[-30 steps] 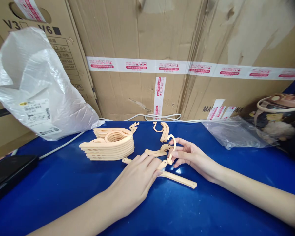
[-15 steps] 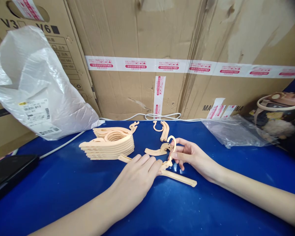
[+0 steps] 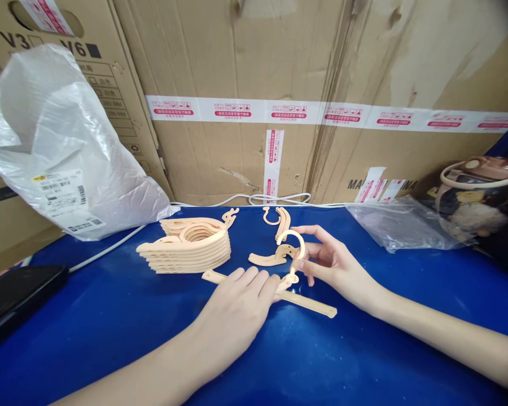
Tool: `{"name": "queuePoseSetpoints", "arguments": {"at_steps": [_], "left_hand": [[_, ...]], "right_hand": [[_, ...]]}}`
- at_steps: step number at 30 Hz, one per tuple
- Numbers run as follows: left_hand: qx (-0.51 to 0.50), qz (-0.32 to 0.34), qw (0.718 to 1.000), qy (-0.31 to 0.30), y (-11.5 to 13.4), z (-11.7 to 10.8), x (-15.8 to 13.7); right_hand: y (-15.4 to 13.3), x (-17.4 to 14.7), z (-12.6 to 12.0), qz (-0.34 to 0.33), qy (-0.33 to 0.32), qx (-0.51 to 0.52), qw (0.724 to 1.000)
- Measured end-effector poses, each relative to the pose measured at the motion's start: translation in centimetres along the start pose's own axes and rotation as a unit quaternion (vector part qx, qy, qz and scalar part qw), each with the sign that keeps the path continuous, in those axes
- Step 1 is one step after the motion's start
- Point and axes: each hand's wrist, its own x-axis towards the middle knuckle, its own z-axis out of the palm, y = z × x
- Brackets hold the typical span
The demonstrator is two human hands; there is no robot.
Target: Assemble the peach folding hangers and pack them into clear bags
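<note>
A cream plastic folding hanger (image 3: 309, 303) is held between my two hands, low over the blue table. My left hand (image 3: 246, 293) is closed over its middle, so the joint is partly hidden; one arm sticks out to either side. With thumb and fingers, my right hand (image 3: 328, 260) pinches the hanger's curved hook (image 3: 297, 237). Just behind lies a loose hanger piece (image 3: 267, 260), touching or close to the hook. Farther back are a separate hook (image 3: 272, 219) and paired curved arms (image 3: 284, 223). To the left is a neat stack of folded hangers (image 3: 186, 252).
A white plastic mailer bag (image 3: 68, 146) leans on cardboard boxes (image 3: 220, 62) at the back left. A dark phone-like device (image 3: 21, 299) lies at the left edge. A clear plastic bag (image 3: 406, 225) and a cup with a handle (image 3: 478, 192) stand right. A white cable (image 3: 232, 198) runs along the back.
The hook in my right hand has turned, so its curve now shows as a wider, rounder loop. My left hand keeps hold of the hanger's middle.
</note>
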Motion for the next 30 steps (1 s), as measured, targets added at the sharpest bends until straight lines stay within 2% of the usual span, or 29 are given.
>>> {"name": "queuePoseSetpoints", "arguments": {"at_steps": [11, 16, 20, 22, 24, 27, 28, 30], "left_hand": [[-0.01, -0.017, 0.999, -0.034, 0.2, -0.3, 0.0], [-0.028, -0.032, 0.997, -0.071, 0.2, -0.8, 0.1], [-0.131, -0.091, 0.982, -0.103, 0.3, -2.2, 0.6], [-0.203, -0.158, 0.957, -0.137, 0.2, -3.0, 0.9], [-0.267, -0.227, 0.92, -0.178, 0.0, -3.5, 1.2], [-0.384, -0.292, 0.852, -0.202, -0.5, -3.7, 1.4], [-0.426, -0.304, 0.829, -0.196, -0.6, -3.6, 1.4], [-0.492, -0.326, 0.787, -0.181, -0.8, -3.2, 1.4]], "right_hand": [[-0.1, -0.3, 0.5, 0.009, 0.019, 0.019, 1.0], [-0.3, -0.4, 0.7, 0.001, 0.021, 0.028, 0.999], [-0.4, -0.8, 1.0, 0.001, 0.013, 0.032, 0.999], [-0.4, -0.9, 1.2, -0.001, -0.002, 0.02, 1.0], [-0.3, -1.0, 1.3, -0.008, -0.015, -0.011, 1.0], [-0.3, -1.1, 1.1, -0.032, -0.033, -0.134, 0.99], [-0.3, -1.1, 1.0, -0.049, -0.041, -0.199, 0.978], [-0.2, -1.3, 0.9, -0.095, -0.061, -0.335, 0.936]]}}
